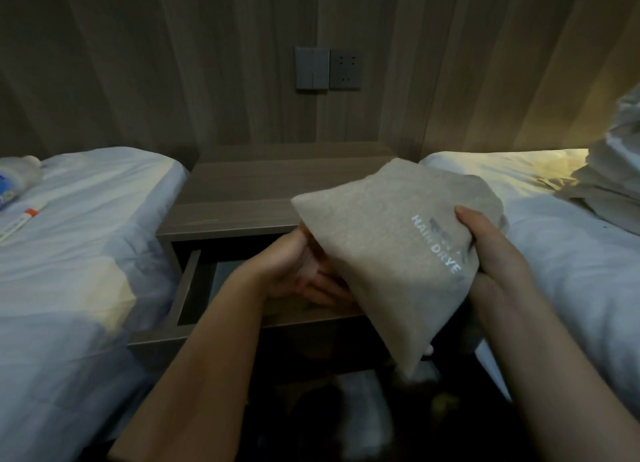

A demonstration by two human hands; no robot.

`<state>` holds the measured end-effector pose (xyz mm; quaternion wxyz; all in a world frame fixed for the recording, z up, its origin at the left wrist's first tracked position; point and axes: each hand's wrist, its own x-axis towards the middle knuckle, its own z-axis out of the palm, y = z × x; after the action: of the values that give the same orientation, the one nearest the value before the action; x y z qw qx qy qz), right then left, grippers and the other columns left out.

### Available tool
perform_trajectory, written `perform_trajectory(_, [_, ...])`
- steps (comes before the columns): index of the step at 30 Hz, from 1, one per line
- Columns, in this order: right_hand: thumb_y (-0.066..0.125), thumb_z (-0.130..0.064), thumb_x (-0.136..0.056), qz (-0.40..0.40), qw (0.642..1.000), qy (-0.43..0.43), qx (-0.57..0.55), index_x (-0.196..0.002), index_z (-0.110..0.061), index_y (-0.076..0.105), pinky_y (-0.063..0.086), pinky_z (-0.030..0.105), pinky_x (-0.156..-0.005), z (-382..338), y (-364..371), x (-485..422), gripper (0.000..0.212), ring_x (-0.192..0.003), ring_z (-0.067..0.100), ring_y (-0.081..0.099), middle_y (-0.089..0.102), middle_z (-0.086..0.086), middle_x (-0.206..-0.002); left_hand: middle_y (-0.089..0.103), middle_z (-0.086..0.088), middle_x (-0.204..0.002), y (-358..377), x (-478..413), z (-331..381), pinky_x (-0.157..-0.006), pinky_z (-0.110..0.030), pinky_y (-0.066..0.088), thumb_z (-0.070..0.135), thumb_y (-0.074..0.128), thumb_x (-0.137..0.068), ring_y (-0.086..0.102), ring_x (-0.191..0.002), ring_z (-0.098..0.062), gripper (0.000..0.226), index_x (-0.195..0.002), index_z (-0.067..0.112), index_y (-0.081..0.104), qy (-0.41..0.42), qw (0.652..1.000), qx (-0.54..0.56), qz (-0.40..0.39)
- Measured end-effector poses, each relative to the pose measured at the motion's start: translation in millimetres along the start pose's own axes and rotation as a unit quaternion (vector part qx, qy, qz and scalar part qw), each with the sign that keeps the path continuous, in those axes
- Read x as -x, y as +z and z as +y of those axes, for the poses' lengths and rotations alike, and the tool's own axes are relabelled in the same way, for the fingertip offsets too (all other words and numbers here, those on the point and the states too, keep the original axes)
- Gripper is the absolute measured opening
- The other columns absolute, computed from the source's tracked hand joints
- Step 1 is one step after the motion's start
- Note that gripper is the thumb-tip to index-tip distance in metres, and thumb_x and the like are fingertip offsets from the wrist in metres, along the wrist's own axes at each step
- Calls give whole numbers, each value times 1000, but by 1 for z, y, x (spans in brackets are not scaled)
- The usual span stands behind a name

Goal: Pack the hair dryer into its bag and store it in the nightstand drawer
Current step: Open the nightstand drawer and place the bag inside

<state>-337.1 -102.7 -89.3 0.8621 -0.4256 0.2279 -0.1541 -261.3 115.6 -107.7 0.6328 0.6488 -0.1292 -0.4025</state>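
While the nightstand drawer [194, 288] stands pulled out between two beds, a person holds a beige fabric bag [388, 253] above it with both hands. The bag bears white lettering that reads "HAIR DRYE", the last part hidden under the right thumb. It is tilted, its upper end over the nightstand top [242, 198] and its lower corner hanging down past the drawer front. The bag looks filled out, but the hair dryer itself cannot be seen, so whether it is inside cannot be told.

The left hand [298, 274] is under the bag's left edge, palm turned up, its grip closed on the fabric from below. The right hand [491, 250] clasps the bag's right side, thumb pressed on top by the lettering and fingers hidden behind the cloth.

The drawer's inside shows a dark, flat bottom on its left part; the rest is covered by the arms and the bag. The left bed [79, 240] carries a small white tube with an orange band [24, 219] and a blue-and-white package [14, 181] near its far edge. The right bed [561, 247] has crumpled white bedding [609, 184] heaped at its far end. On the wood-panelled wall [173, 80] behind the nightstand sit a switch plate [311, 68] and a socket [345, 69], side by side.
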Motion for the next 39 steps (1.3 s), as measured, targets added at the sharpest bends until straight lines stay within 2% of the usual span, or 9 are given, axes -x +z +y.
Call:
perform_trajectory(3, [61,-23,-86,16,1000,-10,-13,-111,-12,60,53,38,-78,5,3,-5,28,-100,22,65,64,11,-123,53,-14,-134,1,-1,-2,-85,-57,50,65,16,-89,63,-104,-40,65,-139,29,34,41,994,99,-30])
perform_trajectory(8, [53,-20,-91,4,999,48,23,-96,-13,59,48,44,-88,10,-5,-17,11,-84,22,62,64,13,-117,48,-13,-140,3,-4,-8,-101,-65,34,79,10,-76,52,-120,-41,80,-138,34,35,22,987,156,-42])
perform_trajectory(11, [56,-19,-89,11,992,106,66,-106,-8,59,51,42,-76,10,-9,-22,20,-83,25,63,71,13,-86,51,-15,-136,4,-6,-10,-99,-61,37,83,14,-73,51,-120,-42,84,-134,31,41,-14,981,195,-12])
perform_trajectory(16, [53,-8,-87,-5,986,99,133,-116,-10,55,57,38,-60,15,-12,-28,29,-82,25,62,64,13,-98,64,-16,-119,0,-12,-11,-90,-52,48,81,30,-74,60,-109,-37,82,-119,19,58,-31,949,306,73])
perform_trajectory(19, [55,-4,-86,-8,970,66,234,-108,-3,56,56,33,-50,18,-11,-28,23,-77,28,61,63,16,-89,72,-11,-95,-2,-17,-13,-66,-42,56,63,52,-79,70,-77,-28,57,-114,19,59,-30,945,287,154])
perform_trajectory(22, [61,-14,-83,-14,914,7,406,-107,0,57,52,42,-69,18,-13,-30,29,-85,36,62,63,19,-94,69,-9,-92,-1,-19,-16,-68,-46,54,43,67,-78,67,-77,-27,38,-105,18,59,-47,943,251,213])
perform_trajectory(33, [62,-30,-81,-130,640,7,758,-84,-7,65,43,27,-62,27,-8,-38,23,-76,19,60,63,7,-82,61,-15,-120,-14,-34,-27,-89,-46,50,30,70,-79,59,-105,-30,52,-124,9,52,-115,945,152,265])
perform_trajectory(35, [62,-26,-81,-149,622,2,769,-72,-10,63,39,25,-55,32,-5,-39,18,-70,15,57,61,5,-73,59,-17,-119,-17,-39,-29,-95,-43,47,26,65,-84,57,-106,-30,48,-124,4,51,-145,947,105,267])
perform_trajectory(39, [65,-26,-80,-157,618,-23,770,-76,-6,68,39,25,-55,33,-5,-41,21,-70,17,57,62,7,-71,62,-14,-100,-17,-44,-31,-79,-38,49,18,56,-91,60,-87,-26,28,-113,1,52,-173,940,98,278])
